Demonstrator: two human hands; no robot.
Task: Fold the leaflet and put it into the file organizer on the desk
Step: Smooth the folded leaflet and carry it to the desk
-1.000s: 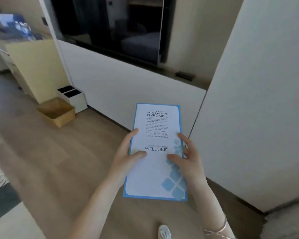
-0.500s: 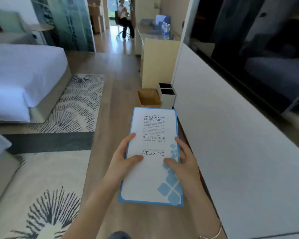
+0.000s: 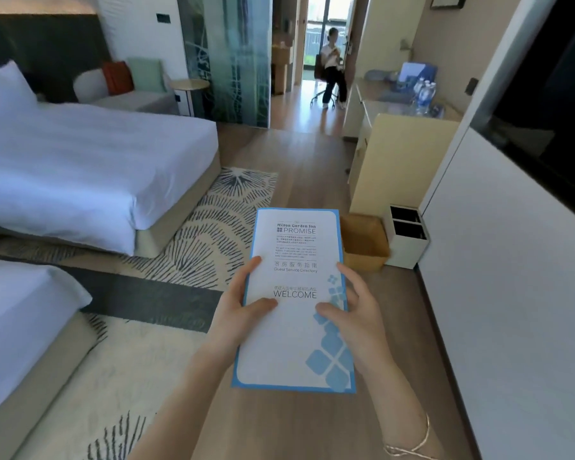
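Blue-edged leaflet [image 3: 294,303], already folded, sits pinched in both hands' grip, left hand [image 3: 238,305] and right hand [image 3: 356,313], above the floor; carrying it flat to the far desk [image 3: 409,104] seems wise.

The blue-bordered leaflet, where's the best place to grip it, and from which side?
Grip the blue-bordered white leaflet at mid-length on its two long edges, coming in from either side, as the left hand and right hand do. It is tall, narrow and flat, so gripping there probably stops it drooping.
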